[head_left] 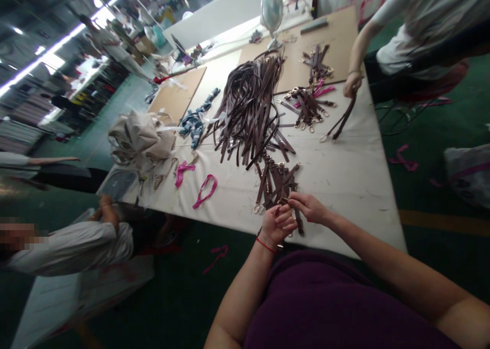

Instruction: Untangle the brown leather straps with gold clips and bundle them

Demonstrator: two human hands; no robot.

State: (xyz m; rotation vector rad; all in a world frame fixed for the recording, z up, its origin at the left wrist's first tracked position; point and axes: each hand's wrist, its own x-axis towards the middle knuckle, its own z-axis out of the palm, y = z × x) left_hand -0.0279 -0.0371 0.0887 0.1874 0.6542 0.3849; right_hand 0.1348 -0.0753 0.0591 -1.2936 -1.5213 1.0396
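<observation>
At the near edge of the table (344,185), my left hand (278,222) is palm up with its fingers curled around a dark brown strap (299,223). My right hand (309,207) pinches the same strap near its end, close to the left fingertips. The fingers hide most of the part being held. Just beyond both hands lies a pile of short brown straps with metal clasps (272,178). Farther off, a large heap of long brown straps (248,109) spreads over the table's middle.
Pink ribbons (206,191) and a bundle of beige fabric (140,137) lie to the left. At the right, a co-worker's hand (352,83) holds a strap beside more clasped straps (308,106). A small fan (271,12) stands at the back. Another person (76,247) sits at the left.
</observation>
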